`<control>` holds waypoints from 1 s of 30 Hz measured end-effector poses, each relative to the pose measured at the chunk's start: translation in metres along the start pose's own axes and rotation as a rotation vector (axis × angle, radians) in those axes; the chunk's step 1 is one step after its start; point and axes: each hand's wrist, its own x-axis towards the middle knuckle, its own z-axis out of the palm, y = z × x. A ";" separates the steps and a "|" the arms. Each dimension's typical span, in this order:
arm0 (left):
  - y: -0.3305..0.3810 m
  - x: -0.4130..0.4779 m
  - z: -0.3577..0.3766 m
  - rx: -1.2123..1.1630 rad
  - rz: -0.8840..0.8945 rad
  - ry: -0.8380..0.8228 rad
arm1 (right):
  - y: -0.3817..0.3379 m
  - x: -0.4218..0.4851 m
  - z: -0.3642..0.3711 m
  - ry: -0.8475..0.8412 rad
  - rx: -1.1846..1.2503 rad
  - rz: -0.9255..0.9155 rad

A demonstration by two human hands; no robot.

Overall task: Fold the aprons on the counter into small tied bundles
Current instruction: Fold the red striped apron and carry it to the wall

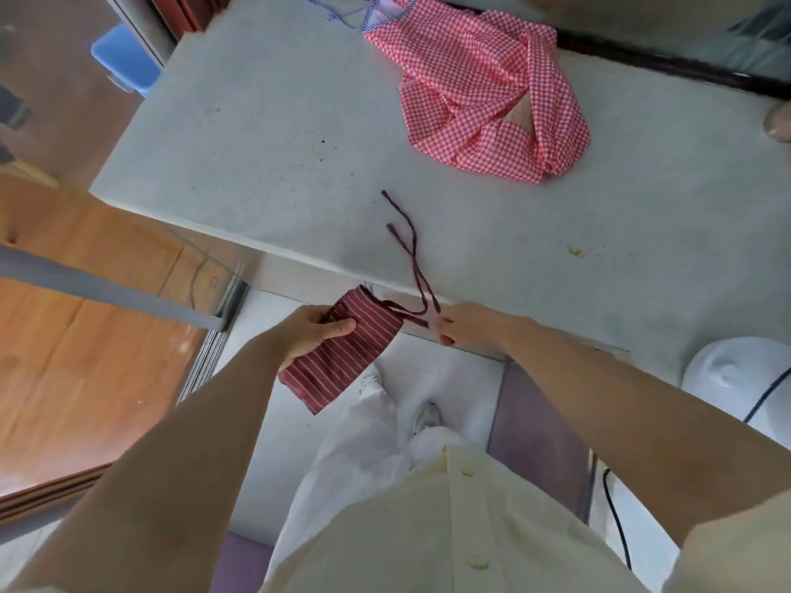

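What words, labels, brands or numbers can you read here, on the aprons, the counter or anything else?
No text can be read in this view.
striped apron: stripes only, no label showing.
checked apron: checks only, no tag showing.
counter: specks and stains, no print.
blue box: blurred, nothing legible.

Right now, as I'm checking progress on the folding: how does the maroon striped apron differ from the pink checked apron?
The maroon striped apron is folded into a narrow flat strip; the pink checked apron lies crumpled. The left hand grips the striped one in the air; the checked one rests on the counter, untouched. The striped one's ties are maroon, the checked one's blue-and-white. Neither is a tied bundle yet.
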 end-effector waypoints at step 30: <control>-0.079 -0.056 -0.020 -0.336 -0.029 -0.183 | -0.098 -0.013 0.068 0.431 0.700 -0.198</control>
